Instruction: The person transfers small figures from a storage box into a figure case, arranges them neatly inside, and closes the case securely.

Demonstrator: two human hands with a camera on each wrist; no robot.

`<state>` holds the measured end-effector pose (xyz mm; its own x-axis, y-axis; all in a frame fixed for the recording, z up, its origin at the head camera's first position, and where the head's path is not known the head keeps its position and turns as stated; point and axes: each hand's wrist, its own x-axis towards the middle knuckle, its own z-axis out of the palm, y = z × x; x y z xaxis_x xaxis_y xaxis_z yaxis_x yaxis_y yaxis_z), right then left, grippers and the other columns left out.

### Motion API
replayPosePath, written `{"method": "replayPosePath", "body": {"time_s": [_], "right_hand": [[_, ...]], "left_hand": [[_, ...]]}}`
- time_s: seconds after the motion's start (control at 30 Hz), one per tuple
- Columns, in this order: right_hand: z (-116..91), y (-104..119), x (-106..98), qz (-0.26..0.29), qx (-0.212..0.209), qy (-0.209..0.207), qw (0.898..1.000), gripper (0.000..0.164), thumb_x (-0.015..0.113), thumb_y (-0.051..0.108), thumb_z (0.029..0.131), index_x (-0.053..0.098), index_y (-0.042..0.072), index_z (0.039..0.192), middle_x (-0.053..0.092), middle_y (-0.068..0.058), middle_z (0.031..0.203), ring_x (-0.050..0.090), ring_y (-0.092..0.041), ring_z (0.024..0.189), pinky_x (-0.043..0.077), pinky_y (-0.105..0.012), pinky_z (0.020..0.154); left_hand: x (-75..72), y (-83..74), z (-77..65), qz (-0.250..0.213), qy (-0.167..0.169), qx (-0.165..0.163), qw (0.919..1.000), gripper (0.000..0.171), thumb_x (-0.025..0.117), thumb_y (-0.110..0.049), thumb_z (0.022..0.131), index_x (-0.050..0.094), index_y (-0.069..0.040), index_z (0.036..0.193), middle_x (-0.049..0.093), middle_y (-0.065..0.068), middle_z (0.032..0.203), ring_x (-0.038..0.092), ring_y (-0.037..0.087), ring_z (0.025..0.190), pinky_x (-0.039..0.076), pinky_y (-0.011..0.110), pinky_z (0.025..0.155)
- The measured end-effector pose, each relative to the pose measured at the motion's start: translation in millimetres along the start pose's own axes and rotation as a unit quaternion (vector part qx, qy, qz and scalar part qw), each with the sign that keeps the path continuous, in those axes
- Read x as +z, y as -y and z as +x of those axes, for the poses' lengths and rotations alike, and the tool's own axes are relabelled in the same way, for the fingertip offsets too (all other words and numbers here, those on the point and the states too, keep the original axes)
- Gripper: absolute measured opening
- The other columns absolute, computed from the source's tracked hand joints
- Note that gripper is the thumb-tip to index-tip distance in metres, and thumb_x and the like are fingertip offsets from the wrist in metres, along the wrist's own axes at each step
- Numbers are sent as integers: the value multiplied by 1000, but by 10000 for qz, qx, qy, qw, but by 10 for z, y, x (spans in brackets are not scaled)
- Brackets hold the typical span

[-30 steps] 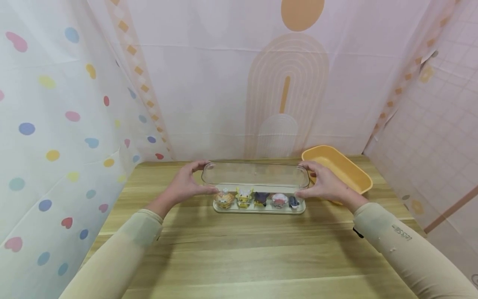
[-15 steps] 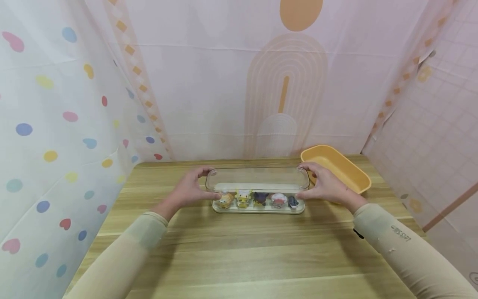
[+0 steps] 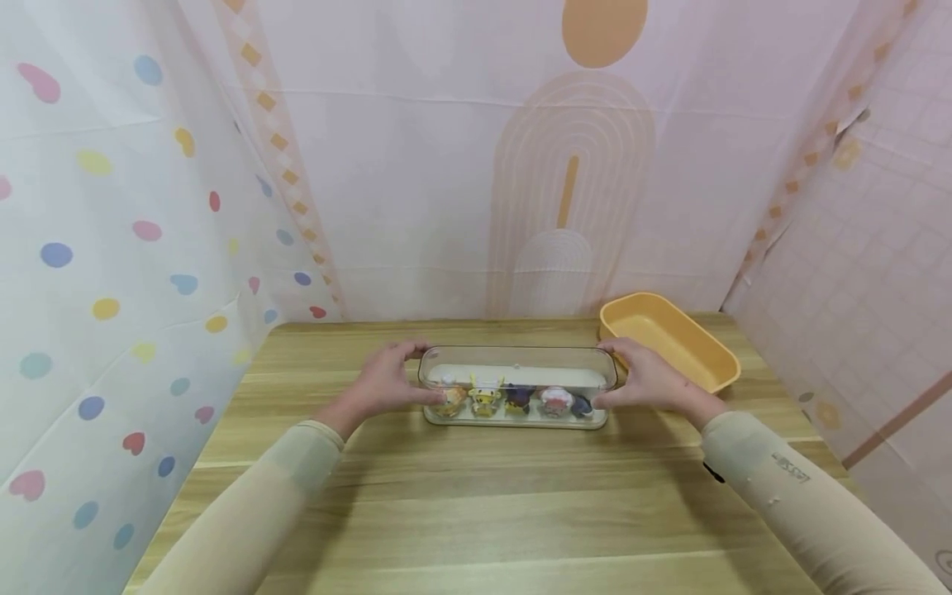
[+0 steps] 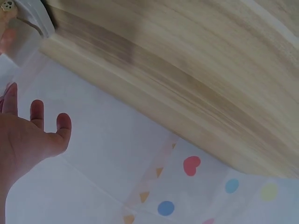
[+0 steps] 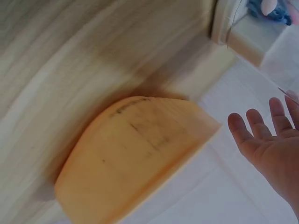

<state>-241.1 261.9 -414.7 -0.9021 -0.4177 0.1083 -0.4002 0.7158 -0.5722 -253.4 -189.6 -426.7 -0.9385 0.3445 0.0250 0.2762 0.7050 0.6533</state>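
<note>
A clear plastic display cover (image 3: 518, 357) is held by its two ends, over a long white base (image 3: 513, 423). My left hand (image 3: 383, 382) grips the left end between thumb and fingers; my right hand (image 3: 645, 380) grips the right end likewise. Along the base stand several small figurines, among them a tan one (image 3: 450, 401), a yellow one (image 3: 485, 400), a dark one (image 3: 518, 400) and a white and pink one (image 3: 555, 402). The figurines show through the cover. Whether its lower rim touches the base, I cannot tell. Both wrist views catch the base's ends only at a corner.
Behind my right hand sits a yellow-orange plastic basin (image 3: 673, 343) on the wooden table (image 3: 506, 504). A pale patterned curtain (image 3: 416, 207) hangs right behind the table's back edge, with more cloth at both sides.
Both hands have lowered the clear cover toward the base and brought it slightly nearer. Its left end has moved right, more in line with the base. The figurines and basin stay put.
</note>
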Motion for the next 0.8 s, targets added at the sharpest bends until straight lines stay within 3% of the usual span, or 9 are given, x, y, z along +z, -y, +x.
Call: {"method": "replayPosePath", "body": {"time_s": [0.3, 0.5, 0.6, 0.7, 0.8], "right_hand": [[49, -64, 10, -246, 65, 152, 9996, 96, 96, 44, 77, 54, 0, 151, 59, -25, 151, 54, -46, 143, 44, -63, 119], [72, -53, -32, -103, 266, 524, 9982, 96, 94, 47, 80, 53, 1, 153, 71, -17, 135, 65, -35, 128, 52, -56, 110], [76, -56, -41, -22, 344, 708, 9969, 91, 92, 46, 82, 54, 1, 151, 73, -12, 127, 67, -27, 117, 55, -48, 101], [85, -57, -41, 53, 343, 795, 9962, 82, 92, 45, 83, 57, 2, 144, 72, -10, 123, 66, -23, 113, 54, -42, 96], [90, -57, -41, 100, 310, 780, 9964, 78, 92, 43, 83, 59, 2, 141, 71, -9, 122, 65, -22, 111, 54, -41, 94]], "left_hand": [[4, 5, 29, 74, 9, -65, 10000, 96, 94, -53, 77, 53, -15, 155, 59, 16, 156, 44, 45, 150, 32, 70, 124], [-8, -5, 40, -91, 145, -40, 9998, 96, 95, -51, 78, 51, -14, 156, 59, 19, 156, 61, 42, 130, 41, 65, 120], [-8, 9, 40, -356, 290, -87, 9989, 97, 94, -49, 79, 48, -16, 158, 57, 20, 156, 61, 42, 131, 44, 64, 118], [-2, 30, 35, -537, 365, -119, 9978, 97, 94, -47, 81, 46, -16, 159, 57, 21, 155, 54, 41, 145, 45, 64, 117], [8, 53, 26, -676, 380, -159, 9969, 98, 95, -46, 80, 45, -17, 159, 58, 21, 154, 56, 40, 142, 47, 63, 115]]}}
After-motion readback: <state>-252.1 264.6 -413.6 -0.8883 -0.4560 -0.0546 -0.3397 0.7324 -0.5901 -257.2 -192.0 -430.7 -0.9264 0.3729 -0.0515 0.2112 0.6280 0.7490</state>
